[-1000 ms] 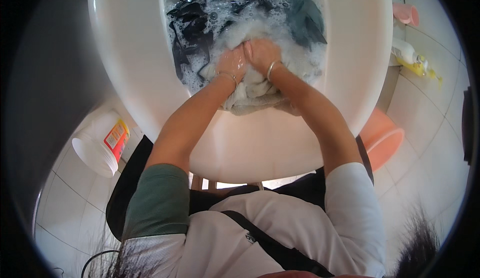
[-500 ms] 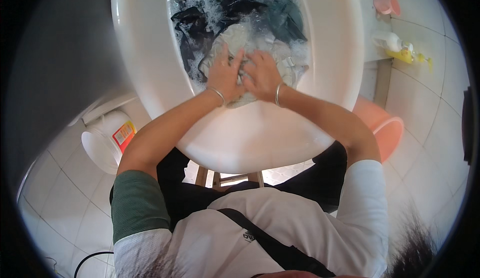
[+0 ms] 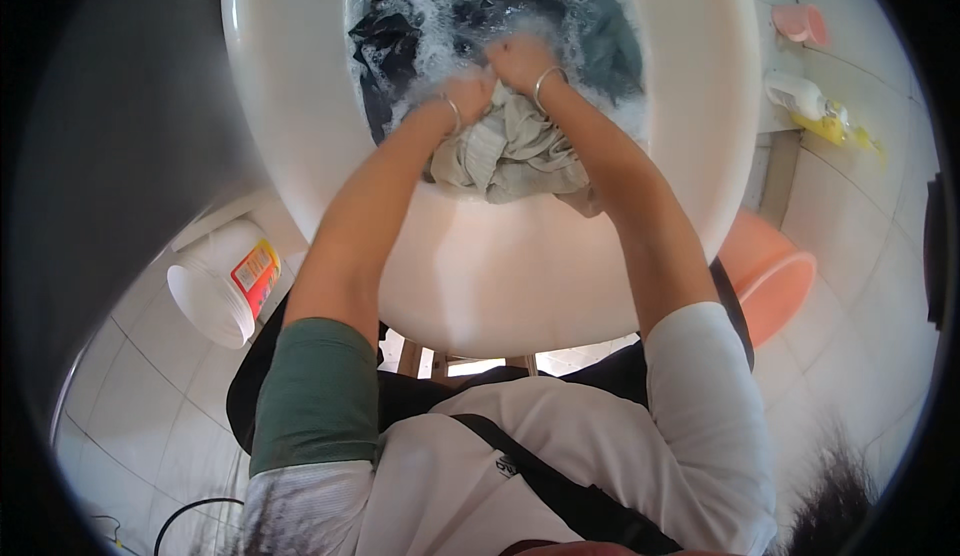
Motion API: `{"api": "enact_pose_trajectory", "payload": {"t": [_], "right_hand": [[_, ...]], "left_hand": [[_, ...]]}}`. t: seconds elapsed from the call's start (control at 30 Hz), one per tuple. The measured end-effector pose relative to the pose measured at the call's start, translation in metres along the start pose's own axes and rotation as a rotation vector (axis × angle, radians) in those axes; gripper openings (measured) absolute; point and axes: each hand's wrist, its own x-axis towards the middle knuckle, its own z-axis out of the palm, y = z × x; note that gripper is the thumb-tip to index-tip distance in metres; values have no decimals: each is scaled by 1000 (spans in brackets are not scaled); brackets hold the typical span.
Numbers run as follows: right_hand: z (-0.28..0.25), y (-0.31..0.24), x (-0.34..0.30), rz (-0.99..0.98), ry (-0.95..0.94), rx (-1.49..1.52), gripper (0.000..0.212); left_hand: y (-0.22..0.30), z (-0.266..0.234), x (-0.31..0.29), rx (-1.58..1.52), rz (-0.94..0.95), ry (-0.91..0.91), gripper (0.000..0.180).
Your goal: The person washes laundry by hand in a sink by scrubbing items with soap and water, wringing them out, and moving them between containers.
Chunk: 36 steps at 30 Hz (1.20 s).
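Cloth: a pale beige-grey cloth (image 3: 510, 151), wet and bunched, lies half in the soapy water at the near side of the basin, its lower folds draped up the inner wall toward the person.
Left hand: the left hand (image 3: 468, 91) is closed into a fist on the upper left part of the cloth, knuckles pushed into the suds; a thin bangle sits at the wrist.
Right hand: the right hand (image 3: 520, 56) is also curled shut on the top of the cloth, just beside the left hand and touching it; it too wears a bangle at the wrist.
Basin: a large round white basin (image 3: 300, 146) holds everything; its near rim crosses over the person's lap.
Water: foamy water (image 3: 460, 6) fills the far part of the basin, with bubbles around both fists.
Dark clothes: dark clothes (image 3: 385, 46) soak to the left and behind the hands, and a blue-grey garment (image 3: 610, 46) lies to the right, close against the right wrist.
Around the basin: a white tub with a red and yellow label (image 3: 215, 291) stands on the tiled floor (image 3: 860, 286) at the left; an orange bucket (image 3: 775, 281) sits at the right, partly tucked under the basin's rim.
Farther right: a white bottle (image 3: 795, 96) lies beside something yellow, and a pink cup (image 3: 800, 24) is beyond it.
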Motion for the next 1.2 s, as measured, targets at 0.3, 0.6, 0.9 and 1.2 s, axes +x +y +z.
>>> {"api": "enact_pose_trajectory", "payload": {"t": [0.3, 0.6, 0.9, 1.2], "right_hand": [[7, 31, -143, -654, 379, -207, 33], [24, 30, -100, -381, 53, -309, 31], [-32, 29, -69, -145, 483, 6, 29], [2, 35, -201, -322, 112, -780, 43]], "left_hand": [[55, 16, -99, -124, 25, 372, 82], [41, 52, -48, -60, -86, 30, 42], [3, -36, -38, -284, -228, 698, 42], [60, 31, -135, -109, -70, 194, 45]]}}
